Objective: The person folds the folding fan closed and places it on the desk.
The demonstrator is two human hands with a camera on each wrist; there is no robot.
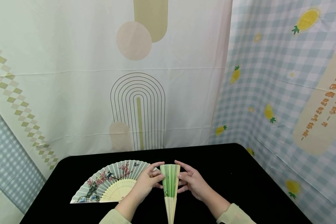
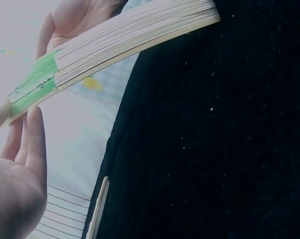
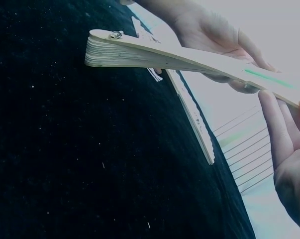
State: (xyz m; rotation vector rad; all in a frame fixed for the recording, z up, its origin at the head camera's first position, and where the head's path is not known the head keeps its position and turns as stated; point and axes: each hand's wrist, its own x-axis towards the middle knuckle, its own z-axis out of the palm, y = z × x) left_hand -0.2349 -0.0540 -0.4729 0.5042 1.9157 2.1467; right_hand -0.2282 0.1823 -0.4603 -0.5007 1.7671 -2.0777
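Observation:
Between my two hands a green folding fan (image 1: 170, 180) is held up, slightly spread, its narrow end pointing down toward me. My left hand (image 1: 146, 183) pinches its left edge between thumb and fingers near the wide top. On the opposite edge my right hand (image 1: 192, 181) pinches it the same way. Pale wooden ribs (image 2: 140, 37) show stacked together in the left wrist view. The right wrist view shows the fan's metal pivot (image 3: 116, 35) at the narrow end. A second folding fan (image 1: 100, 180), spread wide with painted blossoms, lies to the left, partly hidden behind my left hand.
A black-covered table (image 1: 240, 193) lies under both fans. Behind it hangs a pale curtain (image 1: 81, 109) with printed shapes. A blue checked curtain (image 1: 257, 93) with pineapples hangs along the right side.

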